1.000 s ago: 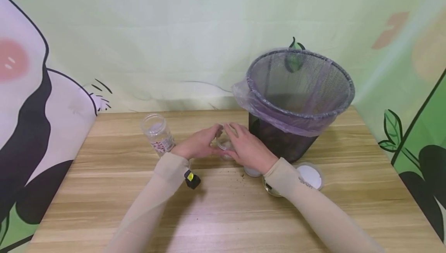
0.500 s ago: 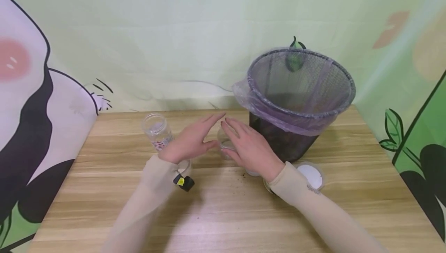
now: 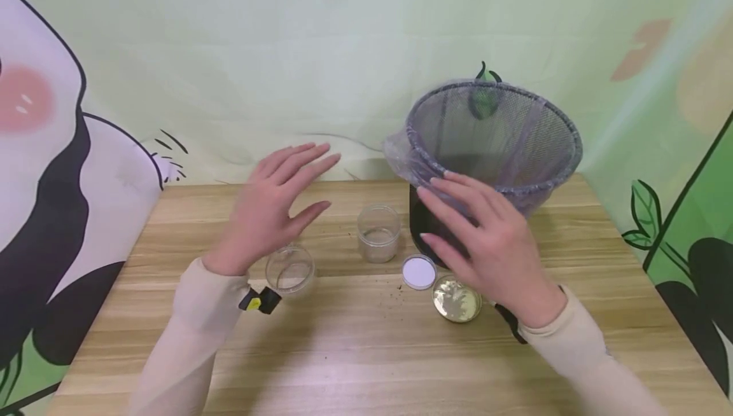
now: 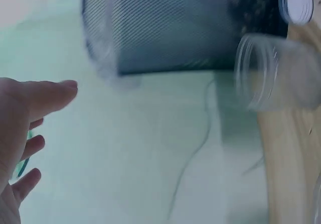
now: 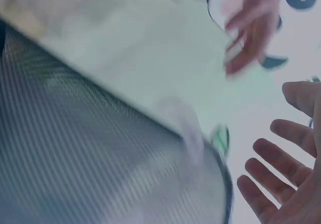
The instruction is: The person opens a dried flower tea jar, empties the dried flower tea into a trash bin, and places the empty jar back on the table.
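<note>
My left hand hovers above the left side of the table, fingers spread and holding nothing. Below it stands a clear plastic jar, partly behind the wrist. Between the hands an uncapped clear jar stands upright, and it appears in the left wrist view as a clear jar. My right hand, also raised with nothing in it, is in front of the mesh bin. Near that hand lie a white-topped lid and a gold lid. The labelled jar seen earlier is hidden behind my left hand.
A thin purple bag lines the bin and folds over its rim. Dark crumbs are scattered on the wooden table. A printed cloth wall closes off the table's back.
My hands have come away from the middle clear jar and risen apart, the left going left, the right going right. The middle jar stays standing; both small lids are uncovered.
</note>
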